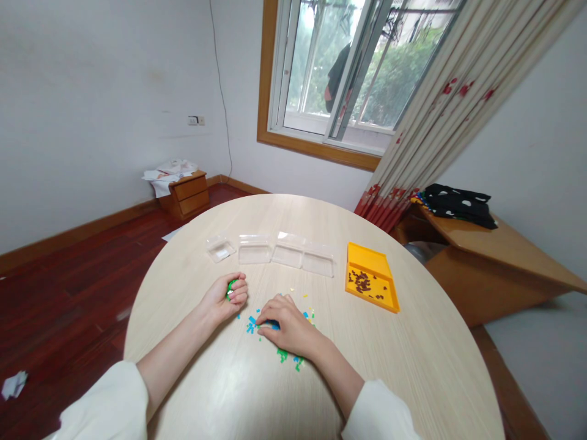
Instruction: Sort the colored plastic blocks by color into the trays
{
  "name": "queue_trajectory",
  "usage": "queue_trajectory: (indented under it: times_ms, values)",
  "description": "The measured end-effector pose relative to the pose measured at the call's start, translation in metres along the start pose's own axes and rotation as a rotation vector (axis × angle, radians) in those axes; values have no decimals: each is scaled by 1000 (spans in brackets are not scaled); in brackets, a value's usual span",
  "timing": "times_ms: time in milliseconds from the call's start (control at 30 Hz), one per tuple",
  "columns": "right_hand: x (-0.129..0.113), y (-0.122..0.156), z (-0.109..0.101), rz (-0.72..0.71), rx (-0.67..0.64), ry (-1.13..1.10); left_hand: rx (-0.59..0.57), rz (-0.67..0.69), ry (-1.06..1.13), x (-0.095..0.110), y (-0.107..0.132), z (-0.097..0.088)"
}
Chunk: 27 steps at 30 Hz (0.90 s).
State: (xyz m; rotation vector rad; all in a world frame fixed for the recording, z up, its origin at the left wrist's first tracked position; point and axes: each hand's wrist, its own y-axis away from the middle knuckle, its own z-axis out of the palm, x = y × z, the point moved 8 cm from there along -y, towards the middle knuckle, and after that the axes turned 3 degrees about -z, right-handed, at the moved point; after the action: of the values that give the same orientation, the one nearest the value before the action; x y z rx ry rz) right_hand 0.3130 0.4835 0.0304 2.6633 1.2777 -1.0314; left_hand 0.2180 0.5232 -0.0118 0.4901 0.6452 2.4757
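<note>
My left hand [228, 296] is curled closed around small green plastic pieces [230, 288], held above the table left of the pile. My right hand [287, 322] reaches palm-down over the loose pieces, its thumb and fingers parted. Nearest to its fingertips lie small blue pieces [252, 324]. Green pieces [282, 354] are scattered below the right wrist, with a few yellow ones [305, 296] beyond the knuckles. Part of the pile is hidden under the right hand. The pieces are too small to tell their exact kind.
Clear plastic boxes [255, 252] stand in a curved row beyond the hands, with a smaller one [221, 250] at the left. To the right, an open yellow case [372, 292] holds brown pieces [362, 282]. All rest on a round wooden table [413, 366].
</note>
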Motion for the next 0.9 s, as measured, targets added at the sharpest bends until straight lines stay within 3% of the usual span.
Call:
queue_trajectory:
  times_ms: [300,467,567,700,800,900]
  values:
    - [-4,-1,-5,12,-9,81,-10,-4,8,0,-2,-2]
    - [-1,0,-9,32,70,-31,-7,-8,18,0,-2,-3]
    - [21,1,-17,168,247,-313,-12,-13,28,0,-2,-3]
    - [67,13,-31,385,626,-900,-5,-19,42,0,-2,-3]
    - [92,23,-40,411,866,-1250,0,-9,34,0,-2,-3]
    - [105,28,-41,408,950,-1465,-1,1,25,0,-2,-3]
